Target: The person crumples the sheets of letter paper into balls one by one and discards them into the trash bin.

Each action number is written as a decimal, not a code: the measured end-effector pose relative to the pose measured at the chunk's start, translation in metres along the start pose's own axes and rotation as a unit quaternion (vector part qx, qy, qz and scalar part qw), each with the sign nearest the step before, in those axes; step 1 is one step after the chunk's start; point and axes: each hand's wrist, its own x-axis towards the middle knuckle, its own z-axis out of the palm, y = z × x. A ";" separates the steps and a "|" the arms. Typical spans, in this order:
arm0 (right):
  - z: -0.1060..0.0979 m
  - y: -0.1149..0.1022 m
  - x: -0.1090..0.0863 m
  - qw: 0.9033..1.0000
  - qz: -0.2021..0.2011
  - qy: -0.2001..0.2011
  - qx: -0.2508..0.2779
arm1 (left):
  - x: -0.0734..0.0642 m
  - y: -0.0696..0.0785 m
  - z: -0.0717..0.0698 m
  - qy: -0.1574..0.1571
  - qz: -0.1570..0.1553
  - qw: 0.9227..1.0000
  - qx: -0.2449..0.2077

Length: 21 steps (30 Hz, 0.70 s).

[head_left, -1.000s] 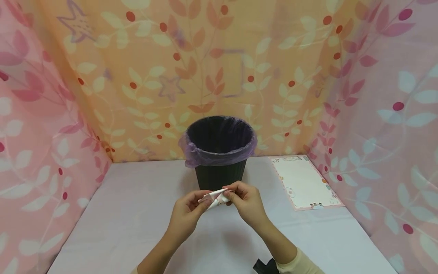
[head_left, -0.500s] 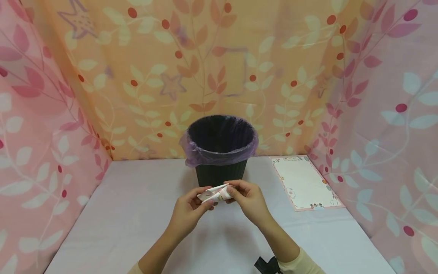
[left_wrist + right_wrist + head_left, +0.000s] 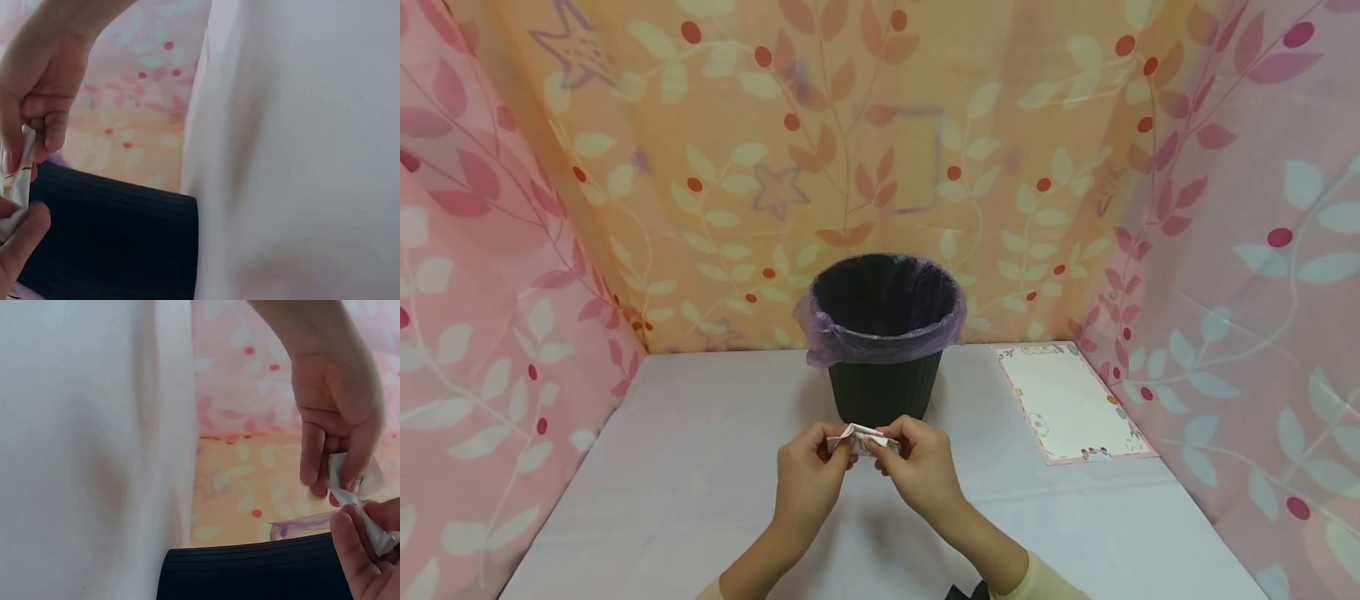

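Both hands hold a small folded piece of white paper (image 3: pixel 867 435) with pink and printed marks, just in front of the bin in the head view. My left hand (image 3: pixel 808 479) pinches its left end between thumb and fingers. The right hand (image 3: pixel 925 468) pinches the right end, thumb on the near side. In the left wrist view the folded paper (image 3: pixel 24 178) shows at the left edge between the two hands. The right wrist view shows the paper (image 3: pixel 375 531) creased and bent between the fingertips.
A dark bin (image 3: pixel 883 387) with a purple liner (image 3: pixel 887 346) stands behind the hands. On the right lies a white sheet with a decorated border (image 3: pixel 1067 404). A black object (image 3: pixel 970 592) is partly visible by the right sleeve. Patterned curtains (image 3: pixel 700 233) surround the white table (image 3: pixel 685 467).
The hands have come closer together and slightly lower. The paper is folded more tightly and looks shorter between the fingers. The bin and bordered sheet stay in place.
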 end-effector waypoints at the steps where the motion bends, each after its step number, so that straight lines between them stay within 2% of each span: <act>1: 0.000 0.002 0.001 1.000 0.012 0.007 0.002 | -0.001 0.001 0.000 -0.005 0.023 0.999 0.022; 3: -0.005 0.005 0.005 0.999 0.045 0.019 0.023 | 0.000 0.004 -0.001 -0.035 0.065 0.996 0.042; 5: -0.013 0.009 0.010 0.995 0.080 0.020 0.058 | 0.001 0.008 -0.006 -0.093 0.076 0.993 0.016; 7: -0.022 0.012 0.016 0.990 0.106 0.003 0.095 | 0.004 0.011 -0.013 -0.152 0.046 0.986 -0.044; 9: -0.031 0.014 0.021 0.984 0.121 -0.031 0.127 | 0.008 0.012 -0.021 -0.191 0.000 0.976 -0.107; 11: -0.037 0.014 0.023 0.982 0.115 -0.068 0.135 | 0.012 0.011 -0.026 -0.221 -0.041 0.960 -0.168; 13: -0.040 0.012 0.024 0.984 0.093 -0.089 0.124 | 0.015 0.008 -0.026 -0.242 -0.059 0.949 -0.195; 15: -0.038 0.010 0.023 0.989 0.066 -0.088 0.098 | 0.015 0.005 -0.023 -0.251 -0.058 0.944 -0.206; 16: -0.036 0.009 0.021 0.992 0.053 -0.080 0.082 | 0.015 0.003 -0.021 -0.246 -0.057 0.946 -0.204; 19: -0.025 0.006 0.015 0.998 0.023 -0.051 0.038 | 0.013 -0.001 -0.015 -0.201 -0.058 0.961 -0.179; 21: -0.019 0.002 0.011 0.999 0.008 -0.048 0.016 | 0.013 -0.002 -0.014 -0.171 -0.074 0.966 -0.179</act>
